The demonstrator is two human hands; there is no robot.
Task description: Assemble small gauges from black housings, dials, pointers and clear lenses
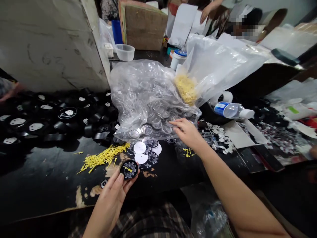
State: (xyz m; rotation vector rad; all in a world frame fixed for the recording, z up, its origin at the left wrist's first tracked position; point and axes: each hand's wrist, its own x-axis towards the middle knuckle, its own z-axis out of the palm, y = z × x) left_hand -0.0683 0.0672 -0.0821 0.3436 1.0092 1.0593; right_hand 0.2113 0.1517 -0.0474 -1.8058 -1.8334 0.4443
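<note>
My left hand (119, 185) grips a round black gauge (129, 169) with a numbered dial and a yellow pointer, its face turned up. My right hand (186, 134) is at the mouth of a clear plastic bag (141, 82), fingers stretched out beside the round transparent covers (166, 129); nothing shows in its grasp. Between the hands lies a loose stack of dial discs (151, 158), some black and printed, some white side up. A heap of yellow pointers (104, 156) spreads left of the discs, and a few more yellow pointers (188, 152) lie below my right hand.
Many black round housings (52, 122) crowd the left. Behind stand a cardboard box (146, 28) and a clear tub (125, 52). A bag of yellow parts (185, 89), a plastic bottle (232, 110) and a white tray (244, 134) are to the right. Other people work at the far side.
</note>
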